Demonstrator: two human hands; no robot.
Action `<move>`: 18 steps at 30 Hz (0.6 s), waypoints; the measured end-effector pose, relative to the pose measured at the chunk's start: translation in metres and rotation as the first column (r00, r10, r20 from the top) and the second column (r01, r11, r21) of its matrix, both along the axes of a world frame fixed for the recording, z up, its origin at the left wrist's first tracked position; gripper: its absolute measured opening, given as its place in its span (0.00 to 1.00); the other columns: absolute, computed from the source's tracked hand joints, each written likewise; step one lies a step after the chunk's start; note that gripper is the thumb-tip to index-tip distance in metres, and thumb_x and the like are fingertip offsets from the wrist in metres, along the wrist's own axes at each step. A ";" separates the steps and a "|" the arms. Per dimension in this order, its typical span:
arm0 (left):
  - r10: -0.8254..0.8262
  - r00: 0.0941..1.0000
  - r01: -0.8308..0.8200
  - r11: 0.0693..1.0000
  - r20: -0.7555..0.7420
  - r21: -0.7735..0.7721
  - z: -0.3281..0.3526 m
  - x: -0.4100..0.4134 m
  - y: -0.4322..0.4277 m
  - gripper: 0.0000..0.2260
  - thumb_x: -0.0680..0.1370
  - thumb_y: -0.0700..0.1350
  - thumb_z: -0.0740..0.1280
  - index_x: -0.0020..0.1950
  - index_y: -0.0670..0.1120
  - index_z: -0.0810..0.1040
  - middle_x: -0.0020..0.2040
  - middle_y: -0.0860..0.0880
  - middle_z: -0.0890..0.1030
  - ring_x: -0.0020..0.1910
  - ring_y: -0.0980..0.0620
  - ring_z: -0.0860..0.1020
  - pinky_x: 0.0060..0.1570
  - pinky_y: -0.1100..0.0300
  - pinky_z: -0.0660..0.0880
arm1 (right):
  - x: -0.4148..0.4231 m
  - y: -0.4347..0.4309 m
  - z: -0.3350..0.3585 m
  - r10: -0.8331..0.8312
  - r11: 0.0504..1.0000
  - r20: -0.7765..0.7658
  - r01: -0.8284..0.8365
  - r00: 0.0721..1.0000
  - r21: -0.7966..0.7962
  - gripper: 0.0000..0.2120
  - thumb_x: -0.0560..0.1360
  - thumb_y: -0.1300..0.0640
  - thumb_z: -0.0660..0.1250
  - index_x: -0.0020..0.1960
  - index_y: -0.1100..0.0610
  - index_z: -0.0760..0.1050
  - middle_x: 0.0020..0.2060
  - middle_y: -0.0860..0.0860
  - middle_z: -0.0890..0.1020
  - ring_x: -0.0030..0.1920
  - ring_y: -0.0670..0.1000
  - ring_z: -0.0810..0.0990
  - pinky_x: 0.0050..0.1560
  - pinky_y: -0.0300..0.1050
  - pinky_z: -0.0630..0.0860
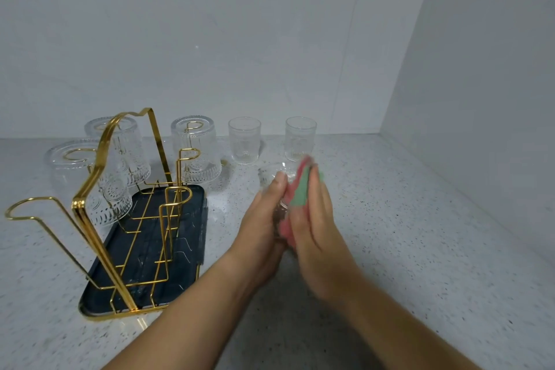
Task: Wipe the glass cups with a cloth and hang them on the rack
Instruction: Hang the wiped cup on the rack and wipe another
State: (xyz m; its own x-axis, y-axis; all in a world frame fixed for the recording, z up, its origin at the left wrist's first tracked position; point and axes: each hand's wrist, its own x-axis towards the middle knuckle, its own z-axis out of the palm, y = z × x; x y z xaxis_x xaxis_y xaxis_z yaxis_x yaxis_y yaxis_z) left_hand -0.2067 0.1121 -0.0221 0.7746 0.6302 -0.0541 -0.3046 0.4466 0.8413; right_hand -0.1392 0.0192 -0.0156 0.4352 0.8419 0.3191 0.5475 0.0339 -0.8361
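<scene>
Item: glass cup (271,176), clamped in left grip (264,219), raised above table (390,234); long axis tilted away, far end higher. Item: cloth (300,194), pinched in right grip (315,228), pressed against glass cup's right side; blurred.

Six glass cups (244,141): three hanging on one rack (90,207), two upright, one held; one cloth (300,192).

Three inverted cups (196,153) hang on the gold rack (105,260), two upright cups (244,141) stand beside, one cup (270,175) against pink-green cloth (300,193).
</scene>
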 end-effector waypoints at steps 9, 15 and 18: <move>-0.059 0.998 0.059 0.998 -0.013 0.033 -0.003 0.008 -0.006 0.40 0.71 0.74 0.72 0.76 0.52 0.76 0.70 0.40 0.82 0.71 0.31 0.78 0.70 0.24 0.70 | 0.026 0.004 0.031 -0.010 0.999 -0.259 0.019 0.966 0.035 0.27 0.85 0.42 0.47 0.82 0.37 0.47 0.66 0.43 0.75 0.57 0.31 0.79 0.49 0.24 0.75; -0.014 0.999 0.016 0.997 0.031 -0.074 0.005 -0.003 -0.002 0.26 0.77 0.65 0.63 0.60 0.49 0.89 0.63 0.41 0.86 0.63 0.42 0.85 0.70 0.43 0.75 | 0.004 0.005 -0.003 0.025 0.997 -0.112 -0.017 0.993 0.074 0.28 0.80 0.30 0.46 0.77 0.26 0.40 0.82 0.39 0.54 0.80 0.48 0.63 0.75 0.58 0.69; 0.008 1.000 -0.007 0.991 0.005 -0.132 0.005 -0.003 0.005 0.46 0.66 0.73 0.76 0.73 0.43 0.78 0.66 0.37 0.84 0.64 0.37 0.84 0.70 0.41 0.76 | -0.007 -0.011 -0.021 0.064 0.998 0.019 -0.064 0.998 0.003 0.31 0.82 0.35 0.46 0.79 0.32 0.33 0.82 0.38 0.49 0.81 0.46 0.57 0.78 0.56 0.65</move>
State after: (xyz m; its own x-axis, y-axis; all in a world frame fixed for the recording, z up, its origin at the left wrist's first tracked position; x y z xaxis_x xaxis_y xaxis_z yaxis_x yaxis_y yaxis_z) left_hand -0.2097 0.1168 -0.0175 0.7704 0.6236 -0.1325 -0.3130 0.5511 0.7735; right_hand -0.1460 0.0080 -0.0371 0.3747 0.8663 0.3303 0.5599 0.0726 -0.8254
